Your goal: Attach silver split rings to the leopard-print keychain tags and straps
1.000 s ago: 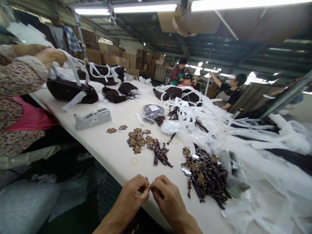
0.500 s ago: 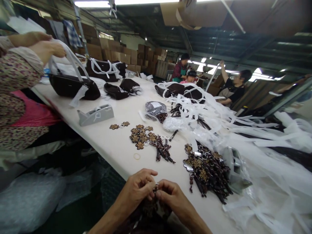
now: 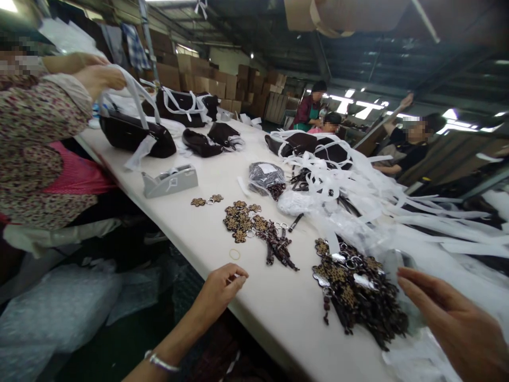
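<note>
My left hand [image 3: 221,289] is over the table's front edge, thumb and fingers curled together in a loose pinch, with nothing seen in them. My right hand [image 3: 453,318] is at the right, fingers stretched out and holding nothing visible, beside the heap of keychains [image 3: 353,286]. These have leopard-print flower charms, metal rings and dark beaded tassels. Farther left lie a group of flower charms with rings [image 3: 238,220] and a small bunch of dark beaded tassels [image 3: 278,246]. A rubber band [image 3: 234,254] rests just beyond my left hand.
A grey tape dispenser [image 3: 170,180] stands at the table's left edge; another [image 3: 400,260] is partly hidden by my right hand. White strips [image 3: 334,175] and dark bags spread over the right side. At left a co-worker [image 3: 43,143] holds a dark handbag [image 3: 135,135] by its straps.
My hands were together over a small ring piece at the table edge; now they are apart. My right hand has moved right, past the heap, where another silvery piece shows on top. The view has shifted.
</note>
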{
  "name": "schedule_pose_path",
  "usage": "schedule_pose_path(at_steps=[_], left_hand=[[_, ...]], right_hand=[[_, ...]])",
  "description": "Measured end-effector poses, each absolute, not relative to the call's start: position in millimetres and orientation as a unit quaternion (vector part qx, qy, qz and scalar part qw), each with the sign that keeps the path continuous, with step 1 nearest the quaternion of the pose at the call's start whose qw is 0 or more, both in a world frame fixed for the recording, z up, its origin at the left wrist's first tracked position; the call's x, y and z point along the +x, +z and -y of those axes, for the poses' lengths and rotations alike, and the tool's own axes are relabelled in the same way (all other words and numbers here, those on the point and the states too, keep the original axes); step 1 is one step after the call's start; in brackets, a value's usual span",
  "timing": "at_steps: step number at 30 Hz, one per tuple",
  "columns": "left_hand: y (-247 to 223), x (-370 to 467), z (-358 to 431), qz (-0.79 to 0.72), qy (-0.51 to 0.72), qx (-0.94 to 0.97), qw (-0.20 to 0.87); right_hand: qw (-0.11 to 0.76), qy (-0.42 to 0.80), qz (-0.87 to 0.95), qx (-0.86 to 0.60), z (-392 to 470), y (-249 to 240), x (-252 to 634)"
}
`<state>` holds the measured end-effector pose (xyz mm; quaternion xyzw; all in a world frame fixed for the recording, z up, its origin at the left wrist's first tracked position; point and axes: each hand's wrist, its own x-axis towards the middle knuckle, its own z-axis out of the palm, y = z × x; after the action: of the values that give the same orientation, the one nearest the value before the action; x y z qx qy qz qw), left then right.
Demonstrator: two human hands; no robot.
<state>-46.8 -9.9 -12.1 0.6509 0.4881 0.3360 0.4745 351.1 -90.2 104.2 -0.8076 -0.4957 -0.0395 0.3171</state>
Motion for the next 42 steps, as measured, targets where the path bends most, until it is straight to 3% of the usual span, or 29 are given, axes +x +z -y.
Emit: schedule_pose_path(at_steps=[6,9,14,19,24,33,42], left_hand=[[-35,-53,-54,-0.547,0.295,0.767,0.161],[-43,-44,-84,-0.550,0.272,0.781,0.112],[-54,-31,-107,-0.538,0.241,0.802,0.094],[-63,-38,-92,-0.477,0.210,0.846,0.113],[-57,-47,-76,-0.440,0.189,0.868,0.134],[-60,-30,-111,-0.517,0.211,0.824,0.095],[-52,-23,-76,-0.420,0.221,0.861,0.181]], right_hand=[[0.297,0.154,0.608,-0.720,51,49,277],[0.301,0.145,0.654,-0.678,20,8,245],[0.284,0.081,0.682,-0.669,-11,-53,216],[0.318,0.055,0.707,-0.629,-8,-81,206],[0.357,0.053,0.709,-0.606,-2,-82,208],[0.372,0.049,0.698,-0.610,0,-78,206],[0.384,0.060,0.689,-0.612,1,-72,204]])
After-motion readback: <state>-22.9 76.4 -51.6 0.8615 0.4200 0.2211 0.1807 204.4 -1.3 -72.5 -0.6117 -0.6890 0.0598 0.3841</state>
